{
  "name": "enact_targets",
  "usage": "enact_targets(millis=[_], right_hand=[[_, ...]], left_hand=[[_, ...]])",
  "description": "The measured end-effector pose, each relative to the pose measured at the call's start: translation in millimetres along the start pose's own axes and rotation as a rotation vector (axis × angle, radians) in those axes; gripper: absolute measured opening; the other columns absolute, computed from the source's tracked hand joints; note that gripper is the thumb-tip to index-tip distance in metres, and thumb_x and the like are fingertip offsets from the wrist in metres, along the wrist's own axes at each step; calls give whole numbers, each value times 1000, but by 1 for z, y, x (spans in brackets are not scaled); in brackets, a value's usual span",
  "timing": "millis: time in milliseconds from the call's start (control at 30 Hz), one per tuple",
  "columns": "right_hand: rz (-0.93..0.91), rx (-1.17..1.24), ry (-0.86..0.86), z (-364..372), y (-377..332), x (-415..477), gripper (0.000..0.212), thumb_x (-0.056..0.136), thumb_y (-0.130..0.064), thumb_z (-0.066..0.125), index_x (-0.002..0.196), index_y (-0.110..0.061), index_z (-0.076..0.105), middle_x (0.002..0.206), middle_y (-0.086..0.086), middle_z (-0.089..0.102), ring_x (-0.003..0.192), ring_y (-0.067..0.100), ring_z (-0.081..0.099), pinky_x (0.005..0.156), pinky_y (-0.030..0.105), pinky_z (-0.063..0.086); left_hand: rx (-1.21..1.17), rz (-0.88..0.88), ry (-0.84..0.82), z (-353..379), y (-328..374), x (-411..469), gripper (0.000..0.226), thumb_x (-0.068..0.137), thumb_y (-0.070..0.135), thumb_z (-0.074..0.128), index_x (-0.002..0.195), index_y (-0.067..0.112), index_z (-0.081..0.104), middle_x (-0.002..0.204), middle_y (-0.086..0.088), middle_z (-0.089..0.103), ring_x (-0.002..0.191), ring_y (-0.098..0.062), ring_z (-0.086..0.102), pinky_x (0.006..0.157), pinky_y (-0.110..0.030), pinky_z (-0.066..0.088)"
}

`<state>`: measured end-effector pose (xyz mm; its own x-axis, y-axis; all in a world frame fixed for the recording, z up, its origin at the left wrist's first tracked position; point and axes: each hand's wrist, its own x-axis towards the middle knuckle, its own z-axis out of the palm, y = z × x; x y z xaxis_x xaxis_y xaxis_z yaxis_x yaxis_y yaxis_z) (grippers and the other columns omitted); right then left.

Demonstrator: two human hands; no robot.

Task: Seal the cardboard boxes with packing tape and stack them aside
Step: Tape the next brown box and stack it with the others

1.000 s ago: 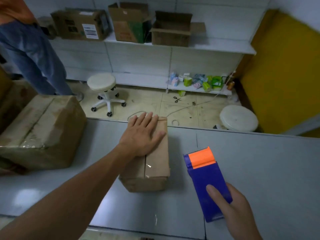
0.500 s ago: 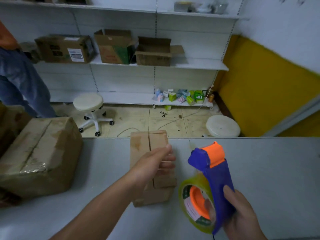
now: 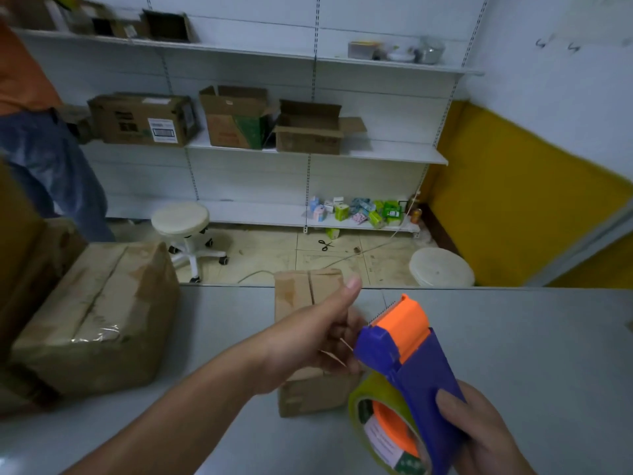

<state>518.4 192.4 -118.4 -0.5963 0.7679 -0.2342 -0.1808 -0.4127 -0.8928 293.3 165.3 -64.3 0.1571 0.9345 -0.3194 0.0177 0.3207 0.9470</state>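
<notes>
The left fingers (image 3: pixel 337 337) are curling in at the orange mouth of the tape dispenser (image 3: pixel 407 351), with the thumb (image 3: pixel 351 289) sticking up. Whether they are pinching the tape end I cannot tell. Half a second ago they were wrapping over the small box's right edge. The left hand (image 3: pixel 308 341) is now hovering over the near half of that small box (image 3: pixel 305 296), which is sitting at the middle of the grey table (image 3: pixel 531 337) with its top seam running away from the viewer.

The right fingers (image 3: pixel 448 406) are wrapping tightly round the blue handle. The right hand (image 3: pixel 479 430) is bringing the dispenser closer than before, so its mouth is now meeting the left fingers above the box's near right corner.

Counting up:
- One dispenser is carrying one tape roll (image 3: pixel 380 419).
- Two boxes are on the table, the small one and a large taped box (image 3: pixel 99 313) well to its left.
- Three boxes are standing on the middle shelf (image 3: pixel 394 152).
- Two white stools (image 3: pixel 180 217) are on the floor.
- One other person (image 3: pixel 51 166) is standing at the left.
</notes>
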Motion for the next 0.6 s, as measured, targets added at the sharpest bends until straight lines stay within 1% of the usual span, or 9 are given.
enact_targets(millis=[67, 100, 167, 233, 300, 367, 467, 533, 600], right_hand=[[32, -40, -40, 1, 1, 0, 87, 12, -45, 96, 87, -5, 78, 90, 26, 72, 71, 30, 70, 59, 29, 57], [42, -61, -52, 2, 3, 1, 88, 13, -45, 96, 89, -5, 78, 92, 27, 72, 71, 30, 70, 58, 28, 57], [56, -107, -69, 3, 4, 3, 88, 18, -46, 97, 93, -5, 77, 97, 29, 71, 78, 31, 70, 64, 28, 57], [59, -136, -98, 7, 2, 4, 87, 24, -48, 96, 98, -7, 76, 101, 28, 70, 83, 33, 70, 69, 28, 56], [64, -161, -120, 11, -1, 3, 85, 25, -48, 96, 98, -9, 76, 100, 26, 71, 82, 32, 71, 67, 27, 56], [85, -177, -123, 13, -2, 3, 84, 23, -49, 96, 96, -10, 77, 96, 25, 72, 79, 31, 71, 63, 26, 55], [104, -198, -125, 14, -3, 3, 85, 23, -49, 96, 97, -11, 76, 97, 26, 72, 80, 32, 71, 63, 27, 55], [122, -229, -148, 16, -5, 3, 84, 25, -51, 95, 98, -15, 76, 98, 25, 72, 83, 34, 71, 66, 28, 56], [146, -254, -166, 17, -6, 2, 82, 27, -53, 94, 100, -18, 76, 100, 25, 72, 86, 35, 71, 69, 29, 57]], left_hand=[[-15, -9, 2, -2, -1, -4, 74, 71, 88, 34, 78, 21, 63, 77, -1, 63, 71, -13, 60, 73, -28, 47], [-13, -4, 12, -4, -1, -5, 77, 71, 90, 34, 80, 19, 62, 78, -1, 62, 73, -13, 59, 74, -29, 48], [19, 14, 31, -8, -3, -8, 84, 73, 88, 36, 92, 11, 61, 86, -11, 62, 80, -17, 60, 76, -28, 50], [53, 49, 73, -10, -5, -11, 87, 76, 81, 45, 100, -1, 62, 98, -24, 63, 84, -19, 62, 75, -25, 53], [83, 57, 112, -12, -7, -15, 86, 78, 78, 54, 108, -2, 63, 104, -24, 66, 86, -18, 65, 76, -22, 55], [110, 33, 126, -14, -9, -17, 72, 79, 70, 54, 103, 3, 67, 96, -15, 71, 82, -15, 66, 75, -21, 55], [96, 29, 175, -14, -12, -18, 37, 92, 48, 55, 79, 14, 64, 77, -6, 65, 71, -10, 63, 68, -20, 53], [101, 25, 200, -14, -14, -17, 30, 96, 37, 55, 77, 15, 63, 75, -4, 63, 69, -9, 61, 67, -20, 52], [146, 31, 242, -16, -17, -16, 28, 96, 33, 58, 78, 13, 64, 73, -1, 64, 69, -9, 59, 67, -21, 52]])
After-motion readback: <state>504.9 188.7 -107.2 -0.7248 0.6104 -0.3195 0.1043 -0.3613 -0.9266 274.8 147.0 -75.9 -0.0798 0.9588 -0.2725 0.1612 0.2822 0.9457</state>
